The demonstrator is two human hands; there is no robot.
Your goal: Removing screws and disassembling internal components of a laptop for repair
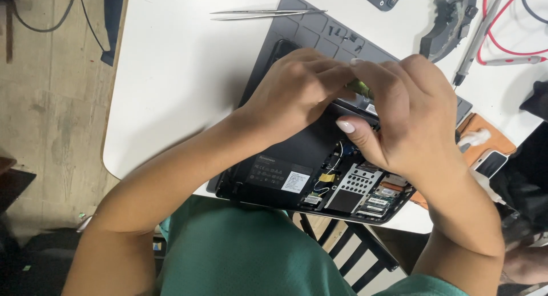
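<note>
From your head camera, your left hand and right hand meet in the middle of the frame, over the far edge of the open black laptop. Your fingers curl together around a small yellowish part, but I cannot tell which hand pinches it. The laptop lies upside down on a grey mat. Tweezers rest at the top, well apart on the white table.
</note>
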